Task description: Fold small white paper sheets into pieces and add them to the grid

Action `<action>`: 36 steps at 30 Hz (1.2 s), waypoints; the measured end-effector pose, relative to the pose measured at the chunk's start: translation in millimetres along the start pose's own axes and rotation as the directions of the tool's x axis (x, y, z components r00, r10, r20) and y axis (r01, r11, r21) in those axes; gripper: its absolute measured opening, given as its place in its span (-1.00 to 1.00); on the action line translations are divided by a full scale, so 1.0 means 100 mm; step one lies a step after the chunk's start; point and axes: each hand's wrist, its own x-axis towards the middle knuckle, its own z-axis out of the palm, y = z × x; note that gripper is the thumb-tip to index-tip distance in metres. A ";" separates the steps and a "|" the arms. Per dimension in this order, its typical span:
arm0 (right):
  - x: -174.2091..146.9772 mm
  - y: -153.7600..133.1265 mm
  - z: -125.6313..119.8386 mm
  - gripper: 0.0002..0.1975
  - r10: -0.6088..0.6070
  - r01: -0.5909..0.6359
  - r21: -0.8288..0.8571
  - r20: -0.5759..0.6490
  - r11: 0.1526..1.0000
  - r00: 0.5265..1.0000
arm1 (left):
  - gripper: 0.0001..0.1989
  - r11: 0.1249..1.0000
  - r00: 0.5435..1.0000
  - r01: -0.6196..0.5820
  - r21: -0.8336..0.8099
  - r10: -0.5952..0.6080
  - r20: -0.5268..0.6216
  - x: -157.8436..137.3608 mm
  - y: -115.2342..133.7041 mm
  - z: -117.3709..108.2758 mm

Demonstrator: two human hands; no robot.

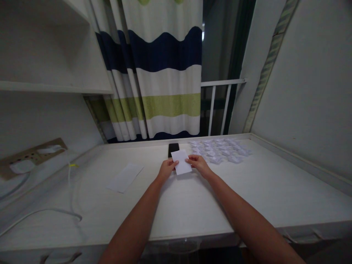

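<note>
Where it shows, the held paper [182, 163] is white.

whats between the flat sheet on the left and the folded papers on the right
The head view shows the left hand and right hand there, holding a white paper, with a black phone partly hidden beyond it.

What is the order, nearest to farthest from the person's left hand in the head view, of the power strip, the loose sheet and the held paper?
1. Held paper: in the left hand itself.
2. Loose sheet: flat on the table, to the left.
3. Power strip: at the far left.
</note>
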 end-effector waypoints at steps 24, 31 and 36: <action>0.02 0.09 0.03 -0.74 0.053 -0.049 0.069 -0.047 0.996 0.998 | -0.57 1.000 0.999 -0.028 -0.012 0.028 0.019 0.00 -0.03 -0.01; 0.00 0.08 0.04 -0.74 0.050 -0.047 0.050 -0.053 0.998 0.997 | -0.56 1.000 1.000 -0.024 -0.009 0.024 0.002 0.00 -0.03 -0.01; -0.02 0.02 0.03 -0.76 0.066 -0.064 0.057 -0.026 0.996 0.997 | -0.56 1.000 1.000 -0.026 -0.002 0.026 -0.001 0.00 -0.01 -0.02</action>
